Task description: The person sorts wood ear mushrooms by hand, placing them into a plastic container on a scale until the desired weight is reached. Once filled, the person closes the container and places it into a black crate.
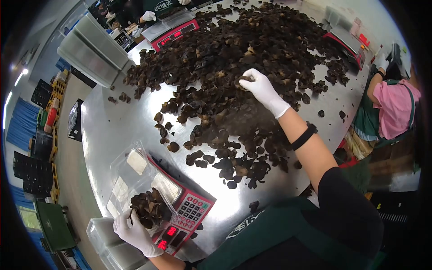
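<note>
My right hand (265, 92), in a white glove, is closed in a pinch above the big pile of dark wood ear mushrooms (234, 58), a brown piece between thumb and fingers. Lower left, my gloved left hand (135, 231) has its fingers curled at the near side of a heap of wood ear mushrooms (150, 208), apparently pinching some. That heap lies in a clear plastic clamshell box (130, 168) with its lid up. Beneath the box is a red digital scale (193, 209) with a keypad and lit red digits. The palm hides part of the box edge.
A steel table (108, 135) carries everything. Stacked clear boxes stand at the far left (92, 47) and below the left hand (105, 240). Other red scales sit at the back (173, 33) and right (346, 45). A co-worker's gloved hand (147, 17) is behind; a person in pink (391, 105) sits right.
</note>
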The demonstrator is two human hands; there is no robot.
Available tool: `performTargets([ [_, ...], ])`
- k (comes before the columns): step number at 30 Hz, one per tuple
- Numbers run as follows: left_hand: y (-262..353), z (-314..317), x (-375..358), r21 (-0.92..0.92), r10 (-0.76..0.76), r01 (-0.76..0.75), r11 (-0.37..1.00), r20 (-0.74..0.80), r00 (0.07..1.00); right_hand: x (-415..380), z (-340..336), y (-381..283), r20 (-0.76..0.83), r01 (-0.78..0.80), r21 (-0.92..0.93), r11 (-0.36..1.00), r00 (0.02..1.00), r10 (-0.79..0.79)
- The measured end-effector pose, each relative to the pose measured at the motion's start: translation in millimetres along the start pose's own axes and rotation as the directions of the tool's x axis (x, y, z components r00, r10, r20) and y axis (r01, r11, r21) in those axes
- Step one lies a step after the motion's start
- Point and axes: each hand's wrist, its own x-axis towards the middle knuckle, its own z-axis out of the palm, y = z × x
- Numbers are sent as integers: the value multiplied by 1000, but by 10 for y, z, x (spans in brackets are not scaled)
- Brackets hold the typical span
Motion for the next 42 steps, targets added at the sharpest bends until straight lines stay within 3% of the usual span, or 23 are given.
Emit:
performTargets([
  [2,55,6,-5,-9,10,-10,1000,7,1000,165,-6,28,40,92,-165,982,995,-87],
  [6,69,28,0,-8,-40,41,999,50,998,498,287,-78,275,99,-484,870,960,44],
  [8,91,26,28,-64,-142,148,987,100,985,564,535,9,372,335,-735,589,926,-62],
  [10,103,-1,57,-100,-158,176,979,165,974,597,720,112,421,318,-842,435,893,161],
  [12,222,16,12,-174,-146,130,976,-81,986,652,787,81,357,241,-857,456,915,187],
  [13,184,-57,26,-75,-136,133,988,-40,990,618,730,46,346,224,-786,576,932,109],
  [14,226,-79,-31,-74,-86,75,994,-159,983,568,659,12,330,207,-708,675,942,57],
  [16,634,-297,-56,-118,86,-118,986,-250,965,468,497,-56,314,103,-489,866,947,65],
  [17,807,-332,-83,-87,134,-167,982,-305,943,427,400,19,313,141,-351,926,949,-26],
  [18,929,-316,-166,-94,148,-182,979,-294,944,312,298,-49,295,124,-353,927,955,-15],
  [19,1049,-306,-264,-163,157,-214,963,-305,939,142,154,-242,311,-44,-151,988,946,90],
  [20,1147,-309,-347,-230,167,-246,942,-316,934,-23,25,-406,345,-215,62,975,921,181],
  [22,1250,-225,-483,-322,362,-412,852,-205,909,-222,-192,-462,321,-234,145,961,930,177],
  [24,1531,-116,-530,-392,520,-528,754,-134,843,-332,-377,-449,416,-260,332,907,903,106],
  [26,1554,194,-778,-540,560,-482,690,-23,828,-487,-509,-415,410,-299,427,853,905,112],
  [33,2031,375,-1064,-648,691,-460,607,145,708,-1023,-821,-207,483,-409,678,611,874,50],
  [36,2197,390,-1070,-693,704,-431,578,155,693,-1262,-904,-286,476,-417,678,605,876,71],
  [38,2323,365,-1058,-762,649,-303,573,195,736,-1397,-936,-297,460,-406,668,624,884,82],
  [40,2365,374,-1021,-738,719,-390,551,183,670,-1570,-998,-297,477,-348,578,738,878,41],
  [41,2479,366,-1033,-856,588,3,516,357,726,-1660,-995,-323,484,-309,456,835,873,59],
  [42,2598,340,-1034,-830,473,396,392,551,688,-1775,-965,-345,489,-266,321,909,869,82],
])
